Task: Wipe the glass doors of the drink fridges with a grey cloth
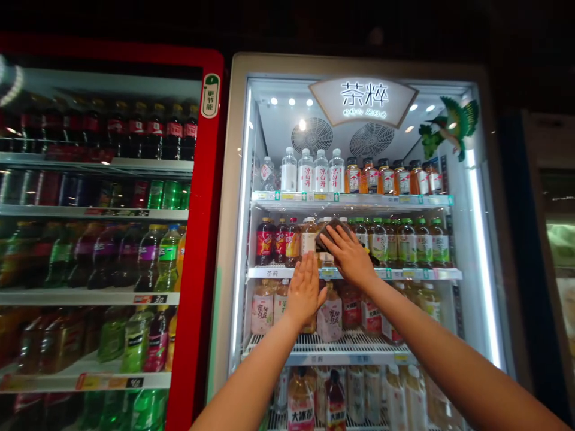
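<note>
White-lit 茶粹 sign [365, 99], right hand [351, 256] spread over likely cloth [335, 222], left hand [306, 293] flat, open

On my screen, the right hand [349, 256] covers part of the cloth [319, 245], and I lose the red fridge [204, 209] at its left edge.

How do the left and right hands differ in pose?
The right hand lies over a dark cloth; the left hand shows none beneath it. The right hand is higher than the left hand. The left hand's fingers point nearly straight up; the right hand's slant up-left. Both are ungloved.
</note>
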`<action>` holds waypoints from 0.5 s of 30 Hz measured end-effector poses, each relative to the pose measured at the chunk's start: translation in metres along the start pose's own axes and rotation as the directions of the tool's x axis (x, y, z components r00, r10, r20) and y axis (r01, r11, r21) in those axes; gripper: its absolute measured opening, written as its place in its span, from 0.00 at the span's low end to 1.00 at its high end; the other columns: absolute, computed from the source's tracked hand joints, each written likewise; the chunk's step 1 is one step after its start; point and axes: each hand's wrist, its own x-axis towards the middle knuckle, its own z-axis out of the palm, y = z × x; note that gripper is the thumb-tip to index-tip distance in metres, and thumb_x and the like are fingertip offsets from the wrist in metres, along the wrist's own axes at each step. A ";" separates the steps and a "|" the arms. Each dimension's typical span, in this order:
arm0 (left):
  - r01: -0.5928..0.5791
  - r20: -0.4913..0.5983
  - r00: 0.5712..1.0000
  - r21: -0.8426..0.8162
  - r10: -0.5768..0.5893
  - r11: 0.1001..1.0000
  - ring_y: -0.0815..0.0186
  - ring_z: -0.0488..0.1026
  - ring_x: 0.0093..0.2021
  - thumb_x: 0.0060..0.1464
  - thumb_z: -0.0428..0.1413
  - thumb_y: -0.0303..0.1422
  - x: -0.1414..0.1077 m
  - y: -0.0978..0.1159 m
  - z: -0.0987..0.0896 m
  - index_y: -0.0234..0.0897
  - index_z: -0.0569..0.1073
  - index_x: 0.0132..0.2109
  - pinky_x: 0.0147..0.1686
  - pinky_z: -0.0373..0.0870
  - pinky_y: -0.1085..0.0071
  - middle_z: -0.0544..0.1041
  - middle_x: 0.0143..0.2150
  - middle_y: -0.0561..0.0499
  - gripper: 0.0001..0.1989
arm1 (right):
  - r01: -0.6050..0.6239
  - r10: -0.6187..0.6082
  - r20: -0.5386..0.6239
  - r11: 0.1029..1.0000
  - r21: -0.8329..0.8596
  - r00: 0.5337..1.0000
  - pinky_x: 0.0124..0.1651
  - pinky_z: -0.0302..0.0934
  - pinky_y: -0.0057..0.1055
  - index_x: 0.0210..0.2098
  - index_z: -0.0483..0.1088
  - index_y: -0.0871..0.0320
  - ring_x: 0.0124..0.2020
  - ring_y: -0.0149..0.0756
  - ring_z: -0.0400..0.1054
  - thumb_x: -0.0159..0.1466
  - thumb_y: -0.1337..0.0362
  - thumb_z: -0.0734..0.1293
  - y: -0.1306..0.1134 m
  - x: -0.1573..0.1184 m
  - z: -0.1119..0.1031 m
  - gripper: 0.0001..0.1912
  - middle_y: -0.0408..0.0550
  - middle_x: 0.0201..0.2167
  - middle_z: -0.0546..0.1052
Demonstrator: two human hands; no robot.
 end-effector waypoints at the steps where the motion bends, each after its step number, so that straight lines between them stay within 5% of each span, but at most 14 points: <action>1: 0.008 -0.002 1.000 0.002 -0.008 1.000 0.50 0.41 0.78 0.65 0.52 0.45 0.002 0.002 0.004 0.23 0.30 0.76 0.74 0.47 0.52 0.43 0.77 0.32 0.50 | -0.054 0.054 -0.029 0.999 -0.009 0.998 0.72 0.49 0.57 0.74 0.53 0.48 0.76 0.48 0.46 0.63 0.74 0.61 0.009 -0.001 -0.001 0.42 0.48 0.75 0.53; 6: 0.011 -0.033 0.999 0.014 -0.010 1.000 0.51 0.40 0.78 0.66 0.51 0.45 0.002 0.005 0.014 0.27 0.31 0.76 0.75 0.44 0.51 0.43 0.78 0.34 0.48 | -0.315 0.308 -0.181 0.949 -0.009 0.934 0.70 0.53 0.62 0.77 0.42 0.51 0.76 0.54 0.43 0.63 0.73 0.61 0.012 -0.041 0.014 0.45 0.53 0.77 0.49; 12: -0.017 -0.099 0.995 0.006 0.018 1.000 0.55 0.41 0.78 0.66 0.51 0.44 0.002 0.001 0.016 0.26 0.35 0.76 0.76 0.36 0.56 0.46 0.77 0.36 0.46 | -0.106 0.103 -0.064 0.994 -0.035 0.993 0.73 0.49 0.56 0.73 0.55 0.52 0.76 0.49 0.45 0.62 0.75 0.61 -0.001 -0.033 0.013 0.40 0.50 0.75 0.55; 15: -0.023 -0.100 0.995 -0.018 0.021 1.000 0.55 0.43 0.78 0.65 0.53 0.44 0.002 0.001 0.015 0.30 0.36 0.77 0.76 0.38 0.55 0.46 0.78 0.39 0.46 | -0.214 0.209 -0.112 0.976 -0.031 0.971 0.72 0.50 0.56 0.74 0.53 0.52 0.76 0.49 0.45 0.64 0.73 0.60 0.024 -0.028 0.007 0.40 0.50 0.75 0.54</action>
